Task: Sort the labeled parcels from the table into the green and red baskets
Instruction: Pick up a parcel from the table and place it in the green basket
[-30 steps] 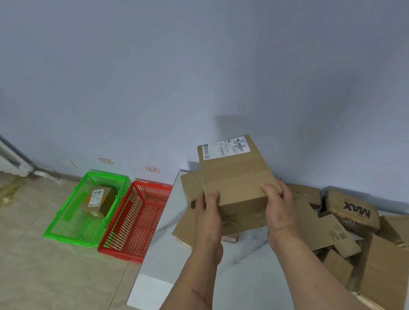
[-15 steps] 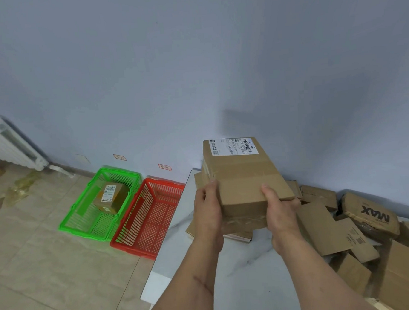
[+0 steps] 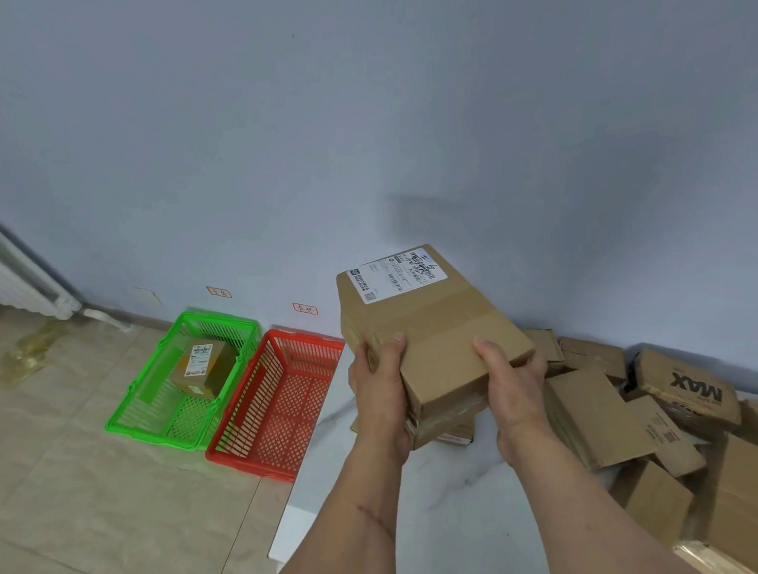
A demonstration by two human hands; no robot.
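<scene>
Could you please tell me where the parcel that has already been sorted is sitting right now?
In the head view it lies at left, inside the green basket on the floor: a small labeled parcel, label up, just left of the red basket.

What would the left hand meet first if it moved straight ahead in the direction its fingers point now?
The left hand already grips the box, so it would only push the box. Beyond it, the wall seems to come first, though depth is unclear.
</scene>
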